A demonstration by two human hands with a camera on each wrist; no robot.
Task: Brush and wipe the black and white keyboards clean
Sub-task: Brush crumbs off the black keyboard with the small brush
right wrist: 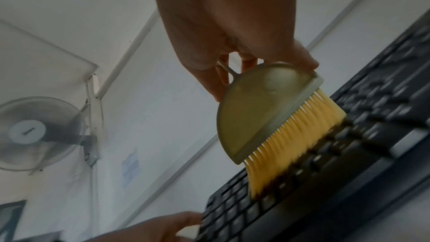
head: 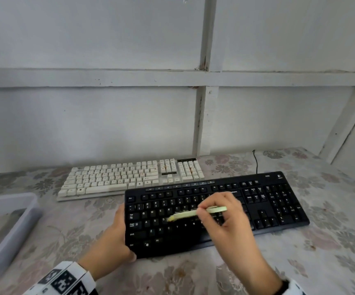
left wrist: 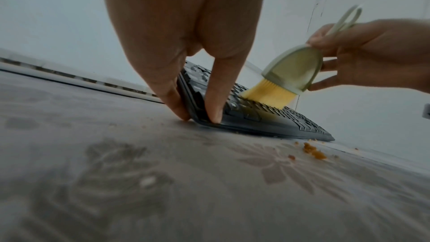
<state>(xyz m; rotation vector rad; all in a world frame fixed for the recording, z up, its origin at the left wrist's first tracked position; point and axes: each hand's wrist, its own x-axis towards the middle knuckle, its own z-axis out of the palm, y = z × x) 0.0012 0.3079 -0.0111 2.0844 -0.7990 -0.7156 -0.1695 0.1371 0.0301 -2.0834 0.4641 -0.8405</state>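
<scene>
Head view: black keyboard (head: 214, 211) lies on a flowered tablecloth (head: 300, 262), white keyboard (head: 129, 177) just behind it; left hand (head: 112, 237) clasps the black keyboard's left end, fingers curled round its edge; right hand (head: 229, 216) pinches a pale green brush (head: 195, 213) over the letter keys; a plastic tub (head: 6, 226) stands at far left
Left wrist view: two fingers (left wrist: 214, 89) press the keyboard's corner; yellow bristles (left wrist: 267, 95) touch the keys; orange crumbs (left wrist: 313, 151) lie on the cloth beside the front edge
Right wrist view: fingers grip the brush's handle; bristles bend against the keys; a wall fan (right wrist: 39, 133) hangs at left
</scene>
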